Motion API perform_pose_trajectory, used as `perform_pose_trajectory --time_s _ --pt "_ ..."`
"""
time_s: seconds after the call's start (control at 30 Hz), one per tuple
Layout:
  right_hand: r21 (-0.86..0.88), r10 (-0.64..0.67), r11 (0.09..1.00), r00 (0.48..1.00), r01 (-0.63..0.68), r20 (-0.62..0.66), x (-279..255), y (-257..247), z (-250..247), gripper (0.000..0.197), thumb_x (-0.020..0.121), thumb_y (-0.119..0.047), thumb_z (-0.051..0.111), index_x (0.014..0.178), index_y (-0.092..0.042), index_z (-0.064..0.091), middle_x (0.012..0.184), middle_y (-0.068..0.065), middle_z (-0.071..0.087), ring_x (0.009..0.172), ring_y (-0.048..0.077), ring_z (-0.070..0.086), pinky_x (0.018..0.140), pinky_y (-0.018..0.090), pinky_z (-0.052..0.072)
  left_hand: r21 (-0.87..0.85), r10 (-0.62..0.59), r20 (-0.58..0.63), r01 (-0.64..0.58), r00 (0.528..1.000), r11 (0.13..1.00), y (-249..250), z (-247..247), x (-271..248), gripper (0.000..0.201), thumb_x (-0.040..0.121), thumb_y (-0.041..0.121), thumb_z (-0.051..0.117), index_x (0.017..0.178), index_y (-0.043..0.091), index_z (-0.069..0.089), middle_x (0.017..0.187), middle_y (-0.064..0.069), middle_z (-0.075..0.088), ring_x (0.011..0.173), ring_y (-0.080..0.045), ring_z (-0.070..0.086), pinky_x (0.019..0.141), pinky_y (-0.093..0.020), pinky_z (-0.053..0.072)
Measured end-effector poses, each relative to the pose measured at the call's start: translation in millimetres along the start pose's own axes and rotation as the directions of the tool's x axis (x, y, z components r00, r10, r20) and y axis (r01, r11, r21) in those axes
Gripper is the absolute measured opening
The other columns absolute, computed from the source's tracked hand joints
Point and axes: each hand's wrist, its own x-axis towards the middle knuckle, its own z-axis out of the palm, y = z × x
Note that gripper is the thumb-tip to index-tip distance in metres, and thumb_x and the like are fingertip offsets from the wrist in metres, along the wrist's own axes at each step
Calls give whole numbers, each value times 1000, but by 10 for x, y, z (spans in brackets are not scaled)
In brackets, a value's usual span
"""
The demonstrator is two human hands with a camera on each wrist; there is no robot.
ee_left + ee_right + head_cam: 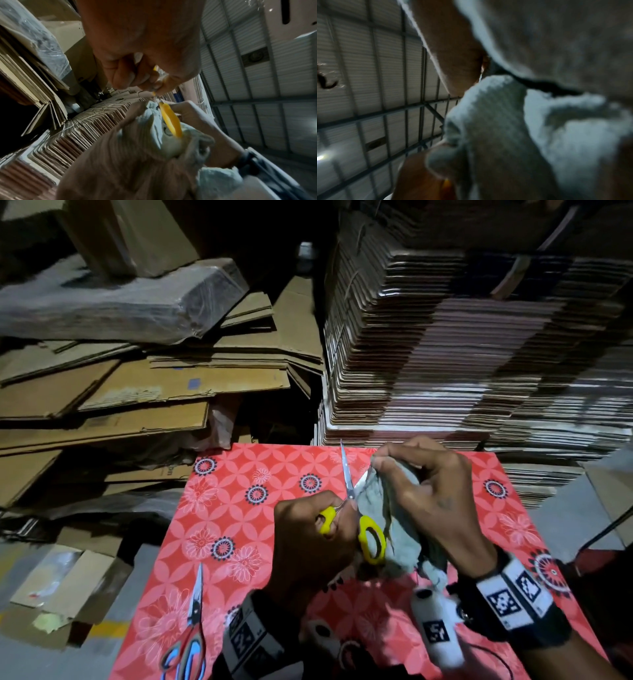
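Left hand [308, 539] is curled round one handle of the yellow scissors [364, 522], blades spread and pointing away from the person. Right hand [433, 498] has a bunched-up grey cloth [399, 542] pinched in its fingers, held just above the red flowery table [239, 508], right up against the scissors. Looks like the cloth edge sits between the blades, but it's too dim to be sure. A second pair of scissors [193, 628] lies near the table's left edge, with cardboard stacks [462, 354] behind.
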Motion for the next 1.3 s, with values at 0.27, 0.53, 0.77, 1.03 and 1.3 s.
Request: perform_pose_trajectory --time_s 0.27,0.53,0.77,1.03,1.3 --pt "57 -41 998 996 37 75 -151 -4 71 14 87 -11 78 88 -24 84 79 -6 67 76 10 66 67 25 51 7 4 -4 -4 1000 1000 -29 -8 -1 45 82 12 73 49 10 43 45 7 28 41 -13 27 48 -16 20" --pt "237 81 969 995 -67 -51 174 229 -256 8 90 -15 81 92 -22 82 91 -1 78 90 22 73 82 37 57 15 -24 -53 25 998 1000 -65 -115 21 45 89 31 63 52 7 52 46 -1 42 41 -18 36 46 -28 28" --pt "195 -93 976 996 92 -7 21 -36 -83 16 88 -6 81 94 -21 81 94 -5 76 91 12 72 79 24 53 -33 -62 -52 61 997 998 -112 -84 25 46 90 41 61 55 12 58 46 2 45 44 -14 40 48 -22 29" --pt "58 -191 980 981 192 -21 -111 -78 174 13 89 -4 80 97 -14 83 91 -2 71 85 9 69 71 25 53 -45 -52 -23 51 998 998 -144 -90 29 52 91 42 61 55 6 60 48 -5 54 46 -26 51 52 -45 41" --pt "82 -133 988 991 133 -2 2 -42 96 14 87 -5 81 95 -17 84 86 -4 71 80 5 67 69 18 48 -71 -49 -7 48 999 996 -110 -65 43 47 92 37 63 53 10 58 48 -1 52 45 -20 50 53 -42 41"
